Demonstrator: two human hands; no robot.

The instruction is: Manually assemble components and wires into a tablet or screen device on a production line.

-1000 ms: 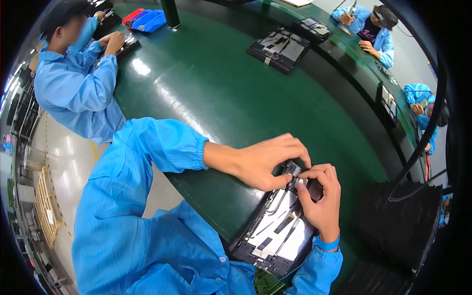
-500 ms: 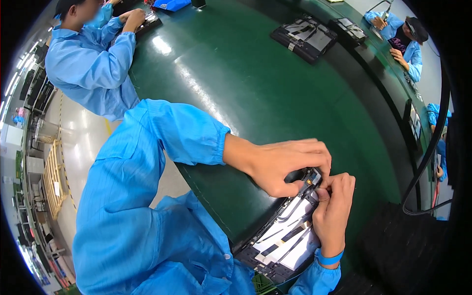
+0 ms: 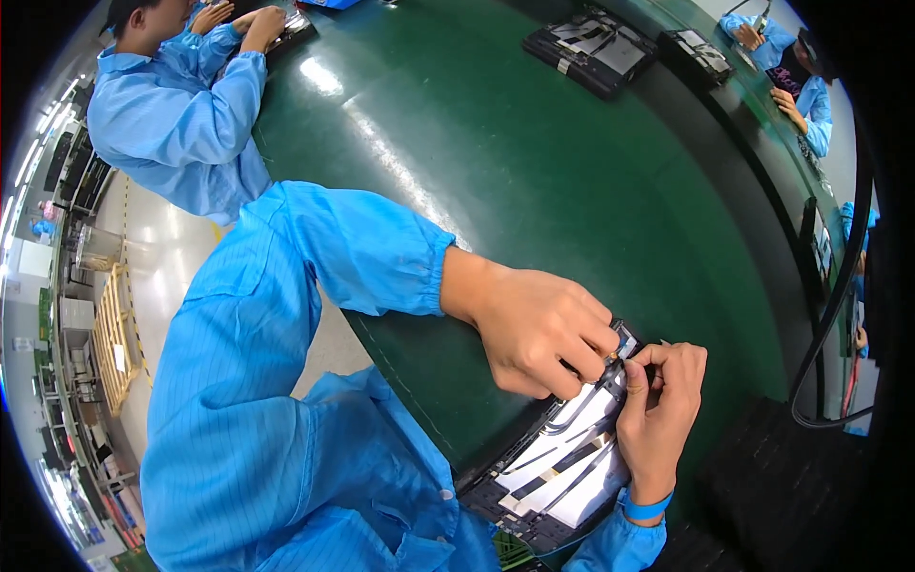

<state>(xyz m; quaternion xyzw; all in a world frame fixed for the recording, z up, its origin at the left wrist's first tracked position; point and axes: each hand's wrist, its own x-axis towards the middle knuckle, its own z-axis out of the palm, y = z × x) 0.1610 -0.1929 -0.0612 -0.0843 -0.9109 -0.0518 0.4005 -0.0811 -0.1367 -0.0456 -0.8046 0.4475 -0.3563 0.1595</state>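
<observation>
An opened tablet-like device lies tilted along the bench edge close to my body. Its black frame holds silver-white battery packs crossed by dark flat cables. Over the frame's far end, my left hand is closed with curled fingers. Whatever its fingertips pinch, if anything, is hidden beneath them. My right hand rests along the device's right side, thumb and forefinger pressed together at the far corner. The frame's edge is between or right beside those fingertips. A blue band circles my right wrist.
Another opened device lies farther along the green bench, with a similar one beside it. A co-worker in blue handles a device at far left. Another person works at far right. A black cable hangs at right.
My left hand has turned over the device's far end, its fingers curling in and its knuckles now upward. My right hand keeps its pinch and sits slightly farther right.
</observation>
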